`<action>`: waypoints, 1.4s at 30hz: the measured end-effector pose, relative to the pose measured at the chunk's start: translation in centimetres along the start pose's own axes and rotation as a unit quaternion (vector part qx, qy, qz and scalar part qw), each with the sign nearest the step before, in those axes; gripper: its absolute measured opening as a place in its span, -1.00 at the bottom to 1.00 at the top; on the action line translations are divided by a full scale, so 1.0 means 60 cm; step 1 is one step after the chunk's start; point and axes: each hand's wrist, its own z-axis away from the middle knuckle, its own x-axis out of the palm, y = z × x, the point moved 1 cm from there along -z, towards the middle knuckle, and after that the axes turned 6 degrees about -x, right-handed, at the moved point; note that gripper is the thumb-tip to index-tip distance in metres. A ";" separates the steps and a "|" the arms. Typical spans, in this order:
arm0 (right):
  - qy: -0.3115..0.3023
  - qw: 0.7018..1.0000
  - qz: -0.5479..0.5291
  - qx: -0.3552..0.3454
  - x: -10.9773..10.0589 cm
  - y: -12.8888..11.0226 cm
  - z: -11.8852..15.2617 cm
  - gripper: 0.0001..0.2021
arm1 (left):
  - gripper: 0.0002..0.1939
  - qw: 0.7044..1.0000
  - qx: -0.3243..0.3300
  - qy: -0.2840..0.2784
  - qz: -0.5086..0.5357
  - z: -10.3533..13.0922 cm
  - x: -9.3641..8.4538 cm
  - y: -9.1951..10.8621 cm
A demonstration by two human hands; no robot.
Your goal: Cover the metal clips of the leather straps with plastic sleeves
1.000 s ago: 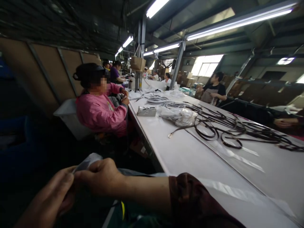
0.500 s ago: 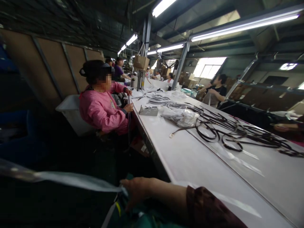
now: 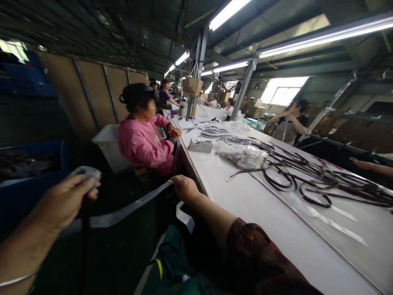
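My left hand [image 3: 69, 198], at the lower left, is closed on a clear plastic wrapping [image 3: 89, 173]; a dark strap hangs below it. Near the table's edge, my right hand [image 3: 184, 188] pinches the end of a long translucent plastic strip [image 3: 132, 209]. The strip sags down to the left, beneath my left hand, and a short curled piece [image 3: 185, 218] hangs below my right hand. Green cloth [image 3: 175, 262] with a yellow mark lies at the bottom, over my lap.
The white table [image 3: 233, 209] stretches along the right, bearing dark straps [image 3: 282, 176], a plastic bag [image 3: 242, 155] and a grey metal piece [image 3: 200, 146]. A person in pink [image 3: 144, 141] sits at its left edge. A blue bin [image 3: 64, 157] stands left; other people are farther off.
My left hand has come into view at the lower left. My right hand has moved up with the strip, which now sags. The view has turned left.
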 end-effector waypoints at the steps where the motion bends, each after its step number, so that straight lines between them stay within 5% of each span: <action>1: -0.027 0.999 0.026 0.013 -0.004 0.012 0.012 -0.78 | -0.69 0.999 0.007 -0.050 0.011 0.006 0.021 -0.007; 4: -0.072 0.996 0.044 0.035 -0.023 0.035 0.065 -0.75 | -0.65 0.968 0.034 -0.248 -0.035 0.033 0.095 -0.013; 8: 0.053 0.994 -0.067 -0.075 -0.079 -0.012 0.101 -0.54 | -0.60 0.890 0.088 -0.425 -0.138 0.074 0.193 0.028; 11: 0.015 0.978 -0.170 -0.120 -0.116 -0.047 0.098 -0.66 | -0.64 0.850 0.154 -0.470 -0.180 0.089 0.245 0.076; 13: -0.031 0.975 -0.215 -0.048 -0.127 -0.037 0.107 -0.62 | -0.67 0.834 0.179 -0.488 -0.187 0.085 0.262 0.094; 15: -0.013 0.967 -0.253 0.031 -0.131 -0.005 0.131 -0.59 | -0.61 0.819 0.182 -0.507 -0.199 0.066 0.260 0.096; 18: 0.061 0.954 -0.280 0.088 -0.132 0.058 0.184 -0.60 | -0.58 0.815 0.169 -0.501 -0.236 0.017 0.229 0.077; 23: 0.098 0.942 -0.300 0.116 -0.140 0.091 0.224 -0.58 | -0.60 0.879 0.209 -0.353 -0.243 -0.040 0.183 0.093; 28: 0.150 0.929 -0.327 0.083 -0.182 0.023 0.159 -0.56 | -0.68 0.835 0.353 -0.362 -0.216 0.022 0.234 0.195; 32: 0.196 0.920 -0.334 0.059 -0.215 -0.026 0.103 -0.58 | -0.71 0.823 0.380 -0.382 -0.176 0.071 0.295 0.249; 37: 0.249 0.923 -0.277 0.096 -0.220 0.016 0.128 -0.59 | -0.59 0.835 0.314 -0.430 -0.135 0.031 0.287 0.207; 42: 0.235 0.912 -0.298 0.156 -0.198 0.091 0.200 -0.57 | -0.64 0.901 0.275 -0.294 -0.164 -0.045 0.215 0.158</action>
